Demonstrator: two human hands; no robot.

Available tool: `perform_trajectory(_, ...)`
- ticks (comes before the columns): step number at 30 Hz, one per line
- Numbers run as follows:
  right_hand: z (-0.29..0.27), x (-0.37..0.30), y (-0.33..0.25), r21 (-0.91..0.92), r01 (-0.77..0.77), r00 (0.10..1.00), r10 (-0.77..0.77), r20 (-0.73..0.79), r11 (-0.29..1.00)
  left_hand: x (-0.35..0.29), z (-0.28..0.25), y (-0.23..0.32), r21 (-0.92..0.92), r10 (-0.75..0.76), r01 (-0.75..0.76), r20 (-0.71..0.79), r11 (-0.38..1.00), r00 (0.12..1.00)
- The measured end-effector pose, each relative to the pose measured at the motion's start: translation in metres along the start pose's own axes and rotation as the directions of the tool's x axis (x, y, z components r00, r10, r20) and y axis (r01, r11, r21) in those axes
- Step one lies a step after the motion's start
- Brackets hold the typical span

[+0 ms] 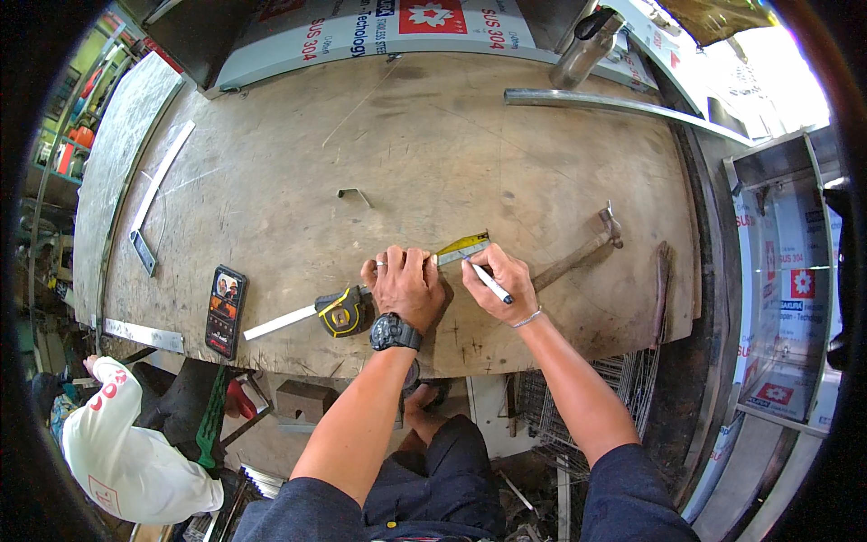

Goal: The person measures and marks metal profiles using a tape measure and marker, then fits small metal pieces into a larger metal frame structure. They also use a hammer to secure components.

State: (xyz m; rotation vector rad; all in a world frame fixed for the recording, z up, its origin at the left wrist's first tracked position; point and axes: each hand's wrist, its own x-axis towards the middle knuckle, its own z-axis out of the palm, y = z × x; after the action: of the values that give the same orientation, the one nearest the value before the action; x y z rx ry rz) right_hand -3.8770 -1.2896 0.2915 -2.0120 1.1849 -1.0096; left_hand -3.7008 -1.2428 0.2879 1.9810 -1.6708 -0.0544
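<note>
My left hand (406,287), with a black watch on its wrist, presses down with bent fingers on a yellow tape measure blade (462,244) and a narrow metal strip (280,322) under it. The black and yellow tape case (343,313) rests just left of this hand, and the strip sticks out beyond it. In my right hand (508,287) is a white marker pen (489,281) with a dark end, its tip at the strip beside the blade's end. The stretch of strip and blade under my left palm is hidden.
A hammer (578,257) lies right of my hands, a phone (226,312) to the left. Near the far edge are a metal bar (623,106) and a bottle (587,50). A small bent metal piece (355,193) lies mid-table. Another person (135,443) sits at the lower left.
</note>
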Motion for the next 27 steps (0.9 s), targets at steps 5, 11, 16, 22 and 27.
perform_trajectory(5,0.001,0.001,-0.001,0.014,-0.001,1.0,0.001,0.003,1.0,0.0,0.0,0.0,0.002,0.005,-0.005,-0.018,1.0,1.0)
perform_trajectory(11,-0.003,-0.002,-0.005,0.084,-0.072,0.992,0.08,-0.093,0.994,0.0,0.001,0.0,-0.005,-0.015,0.015,-0.004,1.0,1.0)
perform_trajectory(16,0.001,-0.002,-0.003,-0.023,-0.012,0.948,0.004,-0.318,1.0,0.001,-0.001,0.002,-0.029,-0.021,0.021,0.002,0.999,1.0)
perform_trajectory(22,0.007,0.006,0.0,-0.233,-0.071,0.883,-0.048,-0.468,0.97,0.0,-0.003,0.003,-0.038,-0.008,0.008,-0.018,0.999,1.0)
perform_trajectory(27,0.01,0.005,0.005,-0.337,-0.143,0.904,-0.015,-0.426,0.931,-0.002,-0.001,0.002,-0.025,-0.023,0.023,-0.011,0.999,1.0)
